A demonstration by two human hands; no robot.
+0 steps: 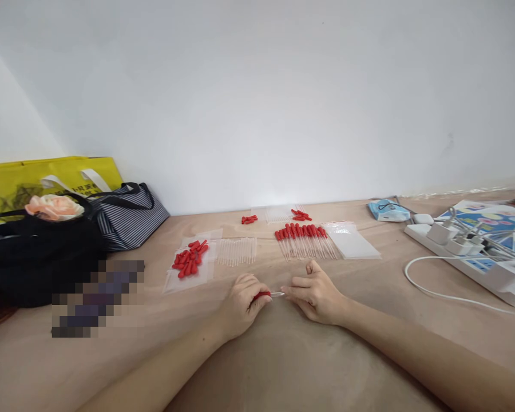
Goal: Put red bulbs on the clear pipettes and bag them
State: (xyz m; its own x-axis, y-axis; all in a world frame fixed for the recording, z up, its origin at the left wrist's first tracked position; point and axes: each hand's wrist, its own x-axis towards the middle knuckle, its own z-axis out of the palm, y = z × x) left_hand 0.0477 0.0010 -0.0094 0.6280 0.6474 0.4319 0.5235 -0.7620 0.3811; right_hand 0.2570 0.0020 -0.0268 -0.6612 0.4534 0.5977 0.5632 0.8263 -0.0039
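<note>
My left hand is closed around a red rubber bulb near the middle of the table. From the bulb a thin clear tube points right, its far end pinched by the fingertips of my right hand. Loose red bulbs lie on a clear plastic bag to the left. Beyond my hands is a row of clear tubes, and right of it a row of tubes fitted with red bulbs.
White plastic bags lie right of the fitted row. A power strip with chargers and cable occupies the right, near a blue mask. On the left are a striped bag, a black bag and a yellow bag.
</note>
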